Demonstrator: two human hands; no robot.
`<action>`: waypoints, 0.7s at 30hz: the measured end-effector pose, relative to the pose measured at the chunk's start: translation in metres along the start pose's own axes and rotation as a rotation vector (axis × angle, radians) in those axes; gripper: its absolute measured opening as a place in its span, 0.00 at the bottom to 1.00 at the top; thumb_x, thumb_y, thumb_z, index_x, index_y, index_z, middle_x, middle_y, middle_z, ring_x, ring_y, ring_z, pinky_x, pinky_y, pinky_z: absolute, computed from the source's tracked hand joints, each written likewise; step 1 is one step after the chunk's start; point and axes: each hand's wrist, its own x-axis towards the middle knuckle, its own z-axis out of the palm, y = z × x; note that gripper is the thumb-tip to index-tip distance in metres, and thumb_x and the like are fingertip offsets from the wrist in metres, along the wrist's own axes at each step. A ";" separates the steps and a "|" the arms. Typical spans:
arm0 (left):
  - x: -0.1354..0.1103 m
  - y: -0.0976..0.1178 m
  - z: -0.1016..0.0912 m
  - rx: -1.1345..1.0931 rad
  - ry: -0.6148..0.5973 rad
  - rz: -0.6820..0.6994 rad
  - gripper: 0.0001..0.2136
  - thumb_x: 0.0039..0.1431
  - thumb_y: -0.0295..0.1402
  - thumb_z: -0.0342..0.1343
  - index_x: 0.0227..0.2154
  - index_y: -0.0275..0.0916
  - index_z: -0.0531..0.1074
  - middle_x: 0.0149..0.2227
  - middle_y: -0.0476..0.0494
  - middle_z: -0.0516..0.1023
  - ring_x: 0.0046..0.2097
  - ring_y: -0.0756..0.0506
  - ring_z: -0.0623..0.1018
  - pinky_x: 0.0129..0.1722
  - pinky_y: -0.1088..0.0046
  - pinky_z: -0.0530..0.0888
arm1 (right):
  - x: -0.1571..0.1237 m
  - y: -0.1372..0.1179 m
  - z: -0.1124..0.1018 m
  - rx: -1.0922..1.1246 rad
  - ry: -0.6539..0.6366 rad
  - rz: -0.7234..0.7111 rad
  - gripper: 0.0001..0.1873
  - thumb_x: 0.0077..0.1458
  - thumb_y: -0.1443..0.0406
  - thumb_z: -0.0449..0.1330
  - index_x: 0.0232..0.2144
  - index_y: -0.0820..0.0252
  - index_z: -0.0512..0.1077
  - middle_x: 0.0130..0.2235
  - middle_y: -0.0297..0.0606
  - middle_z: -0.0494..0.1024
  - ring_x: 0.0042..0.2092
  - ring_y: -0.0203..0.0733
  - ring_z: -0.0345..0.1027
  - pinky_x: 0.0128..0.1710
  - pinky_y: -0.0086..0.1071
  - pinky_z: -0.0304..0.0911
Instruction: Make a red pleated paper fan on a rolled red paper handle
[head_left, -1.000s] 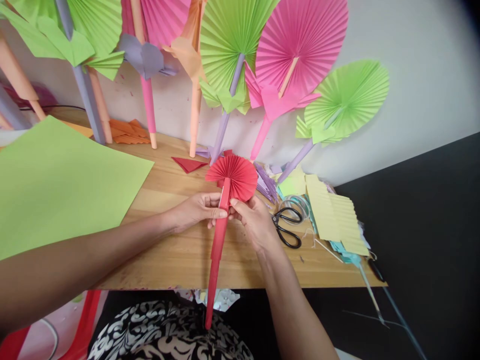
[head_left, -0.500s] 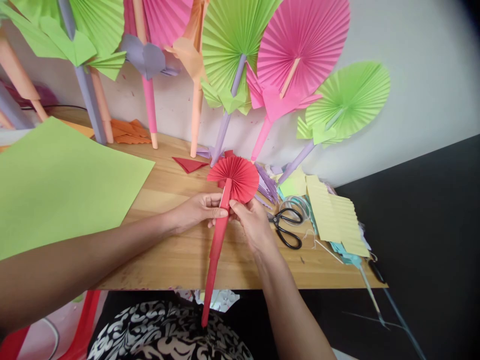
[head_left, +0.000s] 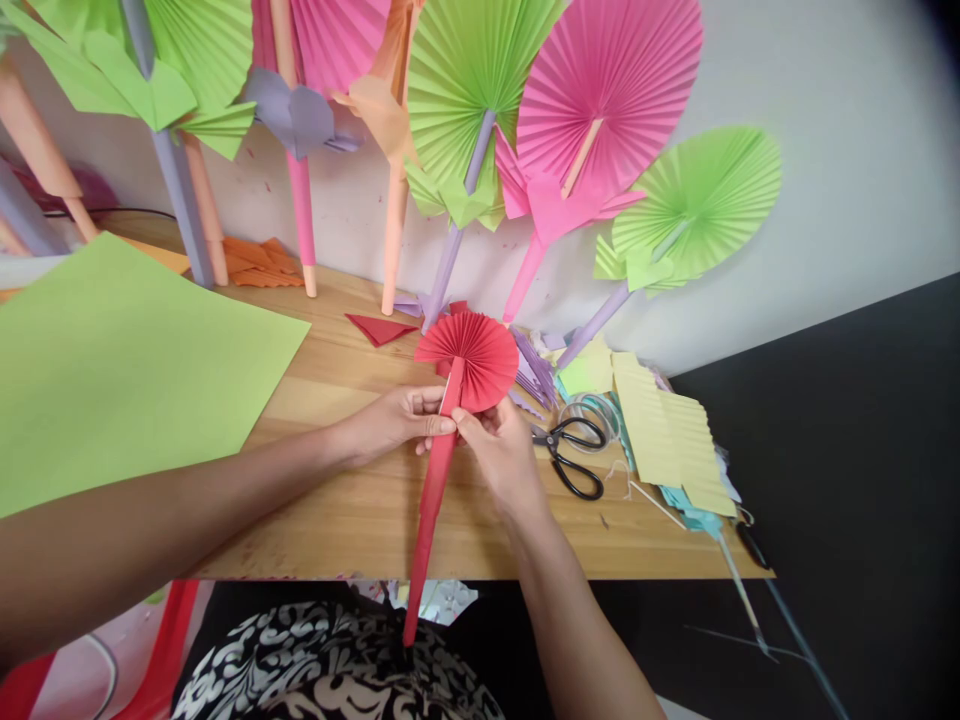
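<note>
A red pleated paper fan (head_left: 472,355) with a long red handle lies over the wooden table (head_left: 360,520); the handle runs down past the table's front edge toward my lap. My left hand (head_left: 394,418) pinches the handle just below the pleats from the left. My right hand (head_left: 501,448) is closed on the same spot from the right, its fingers against the lower edge of the pleats.
A large green paper sheet (head_left: 112,370) covers the table's left. Black scissors (head_left: 570,450) lie right of my right hand, next to pleated yellow paper (head_left: 667,430) and purple scraps. A red folded piece (head_left: 379,328) lies behind the fan. Several finished paper fans (head_left: 600,90) lean on the wall.
The lower end of the red handle has swung slightly to the left. My right hand has shifted a little left with it. The left hand has stayed put.
</note>
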 end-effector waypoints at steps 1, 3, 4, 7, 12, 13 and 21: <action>0.000 0.000 0.000 0.001 0.000 0.002 0.15 0.53 0.38 0.63 0.42 0.35 0.76 0.32 0.48 0.72 0.26 0.54 0.65 0.23 0.79 0.63 | -0.001 0.000 -0.001 0.000 -0.002 -0.004 0.11 0.50 0.61 0.64 0.36 0.56 0.70 0.33 0.34 0.76 0.34 0.40 0.71 0.34 0.34 0.67; 0.000 0.000 0.000 0.002 0.006 0.007 0.16 0.53 0.38 0.64 0.43 0.35 0.76 0.33 0.48 0.72 0.26 0.54 0.65 0.23 0.79 0.64 | -0.003 0.000 -0.001 -0.004 -0.003 -0.020 0.10 0.50 0.60 0.65 0.35 0.56 0.70 0.33 0.34 0.76 0.33 0.40 0.70 0.33 0.33 0.66; 0.000 0.000 0.000 0.003 0.010 0.007 0.16 0.53 0.38 0.64 0.43 0.35 0.76 0.34 0.47 0.73 0.26 0.54 0.65 0.23 0.79 0.64 | -0.004 -0.001 -0.001 -0.006 -0.003 -0.032 0.10 0.50 0.60 0.65 0.35 0.56 0.71 0.32 0.33 0.76 0.33 0.39 0.70 0.33 0.33 0.66; 0.000 0.001 0.000 0.007 0.021 0.005 0.16 0.53 0.38 0.64 0.43 0.35 0.76 0.36 0.45 0.74 0.27 0.54 0.66 0.23 0.80 0.64 | -0.009 -0.002 0.000 -0.008 -0.004 -0.057 0.08 0.53 0.60 0.64 0.35 0.54 0.71 0.32 0.33 0.76 0.33 0.39 0.70 0.33 0.33 0.66; -0.001 0.003 0.002 0.012 0.032 0.005 0.16 0.53 0.38 0.64 0.42 0.35 0.75 0.35 0.46 0.73 0.27 0.54 0.65 0.23 0.80 0.64 | -0.009 -0.001 0.000 0.015 0.030 -0.061 0.10 0.56 0.56 0.61 0.37 0.55 0.72 0.36 0.35 0.77 0.38 0.41 0.71 0.39 0.35 0.67; -0.001 0.003 0.002 0.012 0.034 0.005 0.17 0.52 0.38 0.64 0.43 0.35 0.75 0.33 0.47 0.72 0.26 0.54 0.65 0.22 0.80 0.64 | -0.006 0.000 0.001 0.030 0.051 -0.062 0.11 0.56 0.56 0.61 0.39 0.55 0.72 0.38 0.36 0.78 0.40 0.42 0.71 0.42 0.36 0.67; 0.000 -0.001 0.002 0.010 0.016 0.007 0.19 0.52 0.38 0.64 0.45 0.36 0.73 0.28 0.53 0.67 0.24 0.55 0.63 0.21 0.79 0.63 | 0.013 0.001 0.009 0.010 0.215 -0.134 0.11 0.56 0.58 0.59 0.39 0.55 0.73 0.41 0.35 0.79 0.44 0.42 0.71 0.47 0.36 0.65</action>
